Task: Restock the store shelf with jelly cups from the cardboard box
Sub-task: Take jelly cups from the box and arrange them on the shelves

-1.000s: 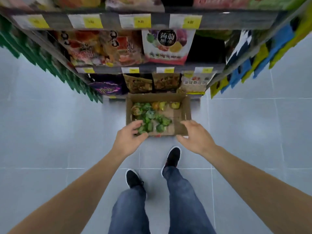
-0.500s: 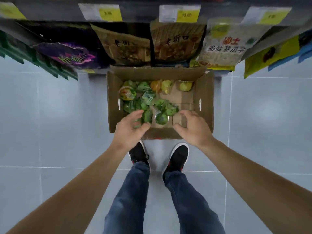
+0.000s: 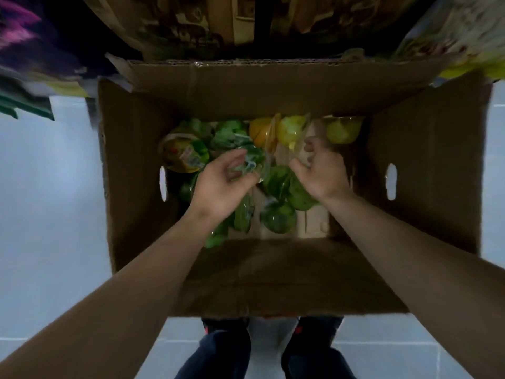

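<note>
1. An open cardboard box (image 3: 273,274) stands on a pale tiled floor (image 3: 49,214), its flaps folded outward, with an oval handle hole in each short wall.
2. Jelly cups (image 3: 278,220) lie loose on the box bottom: mostly green ones toward the left and middle, 1 orange cup (image 3: 261,132) and 2 yellow-green ones along the far wall.
3. The left hand (image 3: 218,187) is inside the box, fingers curled around a green jelly cup (image 3: 252,161), thumb on its near side.
4. The right hand (image 3: 322,170) is also inside, just beside the left, fingers bent over the cups; whether it actually grips anything I cannot tell.
5. Beyond the box, snack bags (image 3: 175,26) hang at the bottom of the store shelf, blurred.
6. 2 dark shoes (image 3: 226,328) show at the near edge of the box.
</note>
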